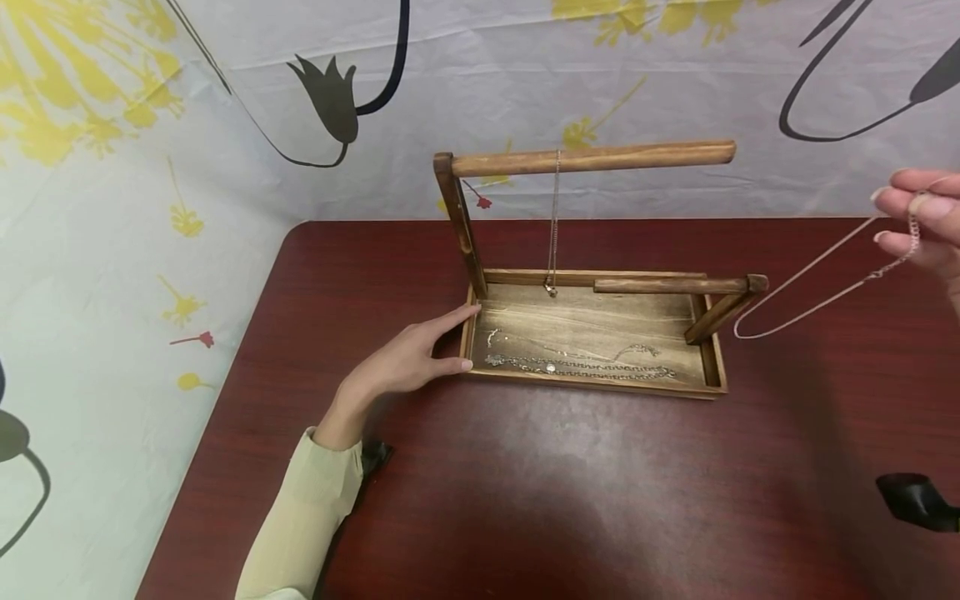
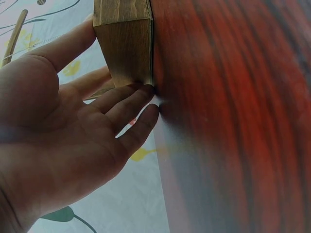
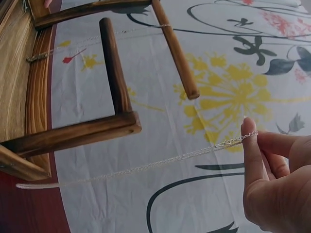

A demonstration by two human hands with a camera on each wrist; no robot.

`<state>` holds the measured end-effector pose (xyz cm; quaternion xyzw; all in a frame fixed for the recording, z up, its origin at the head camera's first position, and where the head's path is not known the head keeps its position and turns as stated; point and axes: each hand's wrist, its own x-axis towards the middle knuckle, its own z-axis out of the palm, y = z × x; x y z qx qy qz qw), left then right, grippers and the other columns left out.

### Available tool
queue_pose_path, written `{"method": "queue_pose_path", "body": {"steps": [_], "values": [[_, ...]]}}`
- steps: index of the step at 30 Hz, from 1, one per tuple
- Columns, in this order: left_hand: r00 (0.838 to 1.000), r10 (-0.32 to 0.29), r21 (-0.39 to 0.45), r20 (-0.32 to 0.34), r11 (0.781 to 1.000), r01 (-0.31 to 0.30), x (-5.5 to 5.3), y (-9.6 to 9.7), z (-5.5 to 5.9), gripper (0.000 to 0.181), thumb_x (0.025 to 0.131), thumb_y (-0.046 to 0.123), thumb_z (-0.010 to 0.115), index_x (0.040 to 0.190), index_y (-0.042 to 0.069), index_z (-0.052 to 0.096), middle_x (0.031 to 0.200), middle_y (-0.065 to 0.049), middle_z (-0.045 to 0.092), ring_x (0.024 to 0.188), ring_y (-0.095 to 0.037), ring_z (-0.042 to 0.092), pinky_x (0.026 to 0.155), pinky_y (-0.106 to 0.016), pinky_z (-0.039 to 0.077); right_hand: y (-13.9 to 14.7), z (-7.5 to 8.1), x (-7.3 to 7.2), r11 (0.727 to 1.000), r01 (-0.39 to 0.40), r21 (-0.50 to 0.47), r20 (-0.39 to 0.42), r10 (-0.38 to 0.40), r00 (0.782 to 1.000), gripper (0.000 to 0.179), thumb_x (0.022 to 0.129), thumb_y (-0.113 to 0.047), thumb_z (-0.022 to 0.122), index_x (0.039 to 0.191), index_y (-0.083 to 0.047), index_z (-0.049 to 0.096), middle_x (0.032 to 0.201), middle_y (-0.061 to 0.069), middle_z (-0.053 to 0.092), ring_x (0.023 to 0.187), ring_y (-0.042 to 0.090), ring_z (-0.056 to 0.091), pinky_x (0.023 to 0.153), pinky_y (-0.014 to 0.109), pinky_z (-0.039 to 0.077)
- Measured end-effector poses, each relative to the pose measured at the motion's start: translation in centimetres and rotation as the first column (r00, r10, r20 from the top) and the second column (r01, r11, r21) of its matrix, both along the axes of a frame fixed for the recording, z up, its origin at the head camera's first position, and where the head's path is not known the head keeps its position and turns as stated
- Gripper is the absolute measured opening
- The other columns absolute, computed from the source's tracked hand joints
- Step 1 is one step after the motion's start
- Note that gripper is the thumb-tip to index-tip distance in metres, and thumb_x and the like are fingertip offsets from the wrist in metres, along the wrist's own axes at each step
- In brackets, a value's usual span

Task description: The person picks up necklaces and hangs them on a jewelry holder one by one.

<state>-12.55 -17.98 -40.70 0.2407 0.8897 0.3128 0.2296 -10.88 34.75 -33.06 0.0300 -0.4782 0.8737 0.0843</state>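
A wooden jewelry stand has a tray base (image 1: 600,387), a tall arm (image 1: 637,157) and a shorter arm (image 1: 660,287). At the tray's left end rests my left hand (image 1: 401,360), its fingers spread and fairly straight against the wood; the left wrist view shows them touching the end wall (image 2: 125,53). Off to the right, my right hand (image 1: 930,212) pinches a silver chain necklace (image 3: 146,165) near its clasp, between thumb and fingers. The necklace hangs in a long loop beside the shorter arm. Another necklace (image 1: 555,217) dangles from the tall arm, its pendant low over the tray.
Several chain necklaces (image 1: 585,364) lie along the tray's front side. The stand is on a dark red wood-grain table (image 1: 525,483). Patterned white cloth (image 1: 247,117) hangs behind and to the left. A black object (image 1: 915,502) shows at the right edge.
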Motion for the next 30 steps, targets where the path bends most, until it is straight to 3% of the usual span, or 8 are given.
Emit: {"method": "queue_pose_path", "body": {"steps": [5, 9, 16, 18, 21, 25, 30], "values": [[1.000, -0.006, 0.005, -0.011, 1.000, 0.006, 0.0, 0.0, 0.1, 0.077, 0.094, 0.031, 0.070, 0.159, 0.027, 0.027, 0.161, 0.003, 0.029, 0.145, -0.019, 0.031, 0.115, -0.045, 0.031, -0.1, 0.2, 0.0, 1.000, 0.012, -0.013, -0.016, -0.012, 1.000, 0.033, 0.099, 0.015, 0.038, 0.126, 0.012, 0.057, 0.129, 0.017, 0.062, 0.108, 0.024, 0.068, 0.075, 0.030, 0.056], [1.000, -0.007, 0.006, -0.011, 1.000, 0.007, 0.0, -0.1, 0.1, 0.077, 0.094, 0.031, 0.070, 0.159, 0.027, 0.027, 0.161, 0.002, 0.029, 0.145, -0.019, 0.031, 0.114, -0.045, 0.031, -0.7, 0.4, 0.1, 1.000, 0.009, -0.002, -0.094, -0.009, 0.996, 0.034, 0.096, 0.020, 0.041, 0.129, 0.017, 0.052, 0.132, 0.022, 0.058, 0.109, 0.029, 0.068, 0.077, 0.033, 0.056], [1.000, -0.001, 0.003, -0.003, 1.000, 0.001, 0.1, -0.1, 0.2, 0.077, 0.095, 0.031, 0.070, 0.159, 0.028, 0.027, 0.161, 0.003, 0.029, 0.145, -0.019, 0.030, 0.115, -0.045, 0.030, -1.1, 1.0, -1.0, 0.985, -0.066, -0.159, -0.121, 0.047, 0.992, 0.029, 0.096, 0.023, 0.032, 0.117, 0.022, 0.053, 0.119, 0.031, 0.062, 0.102, 0.038, 0.069, 0.068, 0.037, 0.057], [1.000, -0.001, 0.002, -0.002, 1.000, 0.001, 0.0, -0.1, 0.2, 0.077, 0.095, 0.031, 0.069, 0.159, 0.029, 0.026, 0.161, 0.004, 0.028, 0.145, -0.018, 0.030, 0.115, -0.044, 0.030, -1.2, 1.2, -1.1, 0.989, -0.050, -0.137, -0.109, 0.035, 0.993, 0.029, 0.097, 0.022, 0.034, 0.117, 0.021, 0.054, 0.118, 0.030, 0.062, 0.102, 0.037, 0.069, 0.068, 0.036, 0.057], [1.000, 0.000, 0.000, -0.002, 1.000, 0.000, 0.0, -0.1, 0.2, 0.077, 0.095, 0.031, 0.069, 0.159, 0.028, 0.026, 0.161, 0.004, 0.028, 0.146, -0.017, 0.029, 0.115, -0.044, 0.030, -1.4, 1.9, -1.2, 1.000, 0.019, -0.018, -0.080, -0.020, 0.997, 0.027, 0.096, 0.020, 0.041, 0.120, 0.017, 0.055, 0.121, 0.025, 0.063, 0.104, 0.031, 0.069, 0.071, 0.032, 0.057], [1.000, 0.000, 0.001, -0.003, 1.000, 0.000, -0.1, 0.0, 0.1, 0.077, 0.095, 0.032, 0.069, 0.159, 0.029, 0.026, 0.161, 0.004, 0.028, 0.146, -0.017, 0.029, 0.115, -0.044, 0.030, -2.3, 3.1, -1.6, 0.991, 0.076, 0.107, -0.068, -0.069, 0.995, 0.026, 0.095, 0.017, 0.048, 0.119, 0.015, 0.056, 0.122, 0.022, 0.064, 0.105, 0.027, 0.069, 0.074, 0.030, 0.057], [1.000, -0.004, 0.000, 0.003, 1.000, 0.004, 0.0, -0.1, 0.0, 0.078, 0.094, 0.032, 0.070, 0.159, 0.029, 0.026, 0.161, 0.004, 0.028, 0.145, -0.017, 0.030, 0.114, -0.044, 0.031, -3.3, 4.2, -1.8, 0.988, 0.066, 0.143, -0.117, -0.049, 0.992, 0.025, 0.093, 0.019, 0.050, 0.118, 0.019, 0.054, 0.120, 0.026, 0.063, 0.103, 0.030, 0.069, 0.074, 0.031, 0.057]]}}
